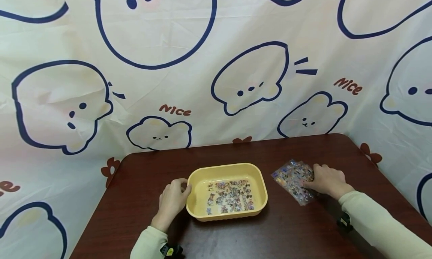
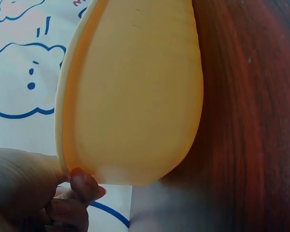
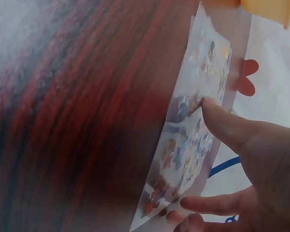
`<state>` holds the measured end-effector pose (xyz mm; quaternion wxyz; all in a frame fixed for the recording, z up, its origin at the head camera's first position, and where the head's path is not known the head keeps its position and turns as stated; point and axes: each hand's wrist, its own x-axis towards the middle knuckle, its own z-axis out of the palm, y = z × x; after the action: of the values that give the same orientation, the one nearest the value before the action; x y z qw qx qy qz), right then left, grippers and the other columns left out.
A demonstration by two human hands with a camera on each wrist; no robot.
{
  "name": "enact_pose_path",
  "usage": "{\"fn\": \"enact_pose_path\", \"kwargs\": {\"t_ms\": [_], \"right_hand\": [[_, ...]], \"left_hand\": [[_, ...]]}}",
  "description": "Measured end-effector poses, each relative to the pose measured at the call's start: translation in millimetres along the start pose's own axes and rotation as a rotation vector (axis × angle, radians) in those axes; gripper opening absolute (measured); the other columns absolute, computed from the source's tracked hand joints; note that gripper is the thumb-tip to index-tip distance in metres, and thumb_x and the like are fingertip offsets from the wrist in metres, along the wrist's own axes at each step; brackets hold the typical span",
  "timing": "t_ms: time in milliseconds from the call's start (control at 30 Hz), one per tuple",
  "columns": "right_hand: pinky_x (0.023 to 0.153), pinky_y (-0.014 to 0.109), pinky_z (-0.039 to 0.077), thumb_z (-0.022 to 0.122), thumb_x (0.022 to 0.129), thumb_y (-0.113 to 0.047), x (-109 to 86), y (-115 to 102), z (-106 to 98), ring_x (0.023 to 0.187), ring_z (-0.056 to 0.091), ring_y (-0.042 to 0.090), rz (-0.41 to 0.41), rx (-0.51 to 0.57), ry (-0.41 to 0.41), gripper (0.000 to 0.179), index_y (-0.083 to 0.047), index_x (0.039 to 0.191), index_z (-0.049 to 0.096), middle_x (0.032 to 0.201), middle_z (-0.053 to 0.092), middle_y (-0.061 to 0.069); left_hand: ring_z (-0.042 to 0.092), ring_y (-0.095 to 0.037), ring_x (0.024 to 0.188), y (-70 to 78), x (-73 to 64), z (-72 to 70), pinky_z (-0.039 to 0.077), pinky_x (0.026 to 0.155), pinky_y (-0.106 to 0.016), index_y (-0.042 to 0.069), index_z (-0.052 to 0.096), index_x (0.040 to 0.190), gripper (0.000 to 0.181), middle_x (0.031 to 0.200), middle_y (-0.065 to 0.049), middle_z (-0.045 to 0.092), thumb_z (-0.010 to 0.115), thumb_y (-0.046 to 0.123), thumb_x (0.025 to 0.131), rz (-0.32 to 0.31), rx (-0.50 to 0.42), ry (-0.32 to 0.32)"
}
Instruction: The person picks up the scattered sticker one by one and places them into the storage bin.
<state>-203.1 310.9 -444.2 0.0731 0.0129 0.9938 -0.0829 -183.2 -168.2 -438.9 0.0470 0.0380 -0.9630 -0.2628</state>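
Fingers of my left hand (image 1: pixel 173 199) curl on the left rim of the yellow tray (image 1: pixel 260 184), gripping it on the counter (image 1: pixel 236 236). My right hand (image 1: pixel 325 181) lies open, fingertips pressing the sticker sheets (image 1: pixel 291 176) right of the tray.

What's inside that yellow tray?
The tray holds a sheet of small colourful stickers lying flat on its floor. Whether more sheets lie beneath it cannot be seen. The left hand holds the tray's rim; the right hand rests on more sticker sheets outside.
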Motion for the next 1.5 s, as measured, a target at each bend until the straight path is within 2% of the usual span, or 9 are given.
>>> {"fn": "enact_pose_path", "kwargs": {"t_ms": [133, 233, 700, 900, 1133, 1500], "right_hand": [[0.050, 0.032, 0.035, 0.080, 0.077, -0.058, 0.0, 0.3, 0.4, 0.056, 0.051, 0.020, 0.012, 0.040, -0.012, 0.058, -0.003, 0.080, 0.062, 0.065, 0.054, 0.007], [0.048, 0.031, 0.034, 0.080, 0.078, -0.056, -0.3, -0.4, -0.4, 0.052, 0.051, 0.018, 0.015, 0.072, -0.018, 0.052, -0.009, 0.070, 0.059, 0.059, 0.053, 0.004], [0.047, 0.030, 0.035, 0.083, 0.077, -0.054, 1.0, -0.7, -0.6, 0.049, 0.054, 0.018, 0.015, 0.096, -0.012, 0.052, -0.010, 0.068, 0.056, 0.057, 0.056, 0.004], [0.051, 0.033, 0.034, 0.084, 0.076, -0.053, 1.3, -0.3, -0.4, 0.056, 0.050, 0.018, 0.012, 0.095, -0.007, 0.053, -0.007, 0.077, 0.056, 0.063, 0.051, 0.004], [0.052, 0.033, 0.036, 0.083, 0.075, -0.056, 2.7, 1.0, 1.1, 0.056, 0.054, 0.019, 0.019, 0.101, -0.029, 0.061, -0.002, 0.090, 0.059, 0.066, 0.056, 0.005], [0.051, 0.033, 0.036, 0.083, 0.074, -0.057, 2.3, 0.3, -0.6, 0.055, 0.053, 0.019, 0.030, 0.103, -0.024, 0.058, -0.005, 0.080, 0.057, 0.065, 0.055, 0.006]], "left_hand": [[0.071, -0.022, 0.077, 0.7, -0.1, -0.4, 0.049, 0.063, -0.043, 0.012, 0.075, 0.112, 0.024, 0.084, -0.002, 0.077, 0.068, 0.026, 0.094, 0.000, -0.002, 0.001], [0.070, -0.021, 0.076, 0.8, -0.1, -0.3, 0.048, 0.063, -0.042, 0.012, 0.075, 0.113, 0.024, 0.084, -0.003, 0.077, 0.068, 0.025, 0.094, 0.000, -0.004, 0.000], [0.072, -0.025, 0.082, 0.3, -0.8, 0.4, 0.050, 0.069, -0.048, 0.012, 0.075, 0.113, 0.024, 0.087, -0.004, 0.078, 0.067, 0.026, 0.094, 0.001, -0.012, 0.004], [0.072, -0.025, 0.083, 0.0, -1.0, 0.8, 0.050, 0.069, -0.049, 0.013, 0.075, 0.112, 0.024, 0.088, -0.003, 0.078, 0.067, 0.026, 0.094, 0.000, -0.007, 0.002], [0.072, -0.025, 0.082, -0.1, -0.8, 1.1, 0.050, 0.069, -0.048, 0.013, 0.075, 0.113, 0.024, 0.088, -0.003, 0.077, 0.067, 0.026, 0.094, 0.001, -0.008, -0.001], [0.071, -0.023, 0.080, -0.5, 0.0, 1.2, 0.050, 0.068, -0.047, 0.012, 0.075, 0.112, 0.024, 0.087, -0.003, 0.077, 0.067, 0.026, 0.094, 0.002, -0.007, 0.004]]}}
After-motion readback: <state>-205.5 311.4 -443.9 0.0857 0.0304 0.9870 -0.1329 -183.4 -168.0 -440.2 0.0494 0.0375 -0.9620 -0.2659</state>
